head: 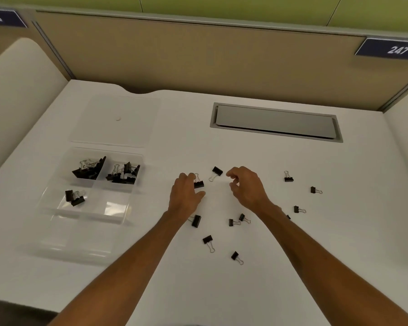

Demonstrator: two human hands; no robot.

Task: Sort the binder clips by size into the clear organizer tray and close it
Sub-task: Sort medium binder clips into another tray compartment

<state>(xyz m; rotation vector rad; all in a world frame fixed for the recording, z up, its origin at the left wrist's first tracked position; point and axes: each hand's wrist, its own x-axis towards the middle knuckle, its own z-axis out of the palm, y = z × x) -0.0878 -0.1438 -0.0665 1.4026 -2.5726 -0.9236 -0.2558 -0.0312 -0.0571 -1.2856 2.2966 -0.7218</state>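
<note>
Right, the wide white desk [339, 231] first; sorting looks about midway, I'd judge, with roughly a dozen loose clips [233, 222] scattered centre and right. The clear organizer tray [124, 221] sits left, three compartments holding clips, the near-right one bare; its lid [127, 128] lies flat just behind, so closing is a long way off; a grey cable hatch [276, 122] sits at the back, out of the way. The left hand [186, 194] curls its fingers over a black clip [199, 184], thumb just below; whether the pinch has closed, I can't tell. The right hand [245, 187] hovers loosely curled, holding nothing, near a neighbouring clip [217, 171]. Next comes a firm lift, then matching size to compartment; the forearms partly hide two clips.
</note>
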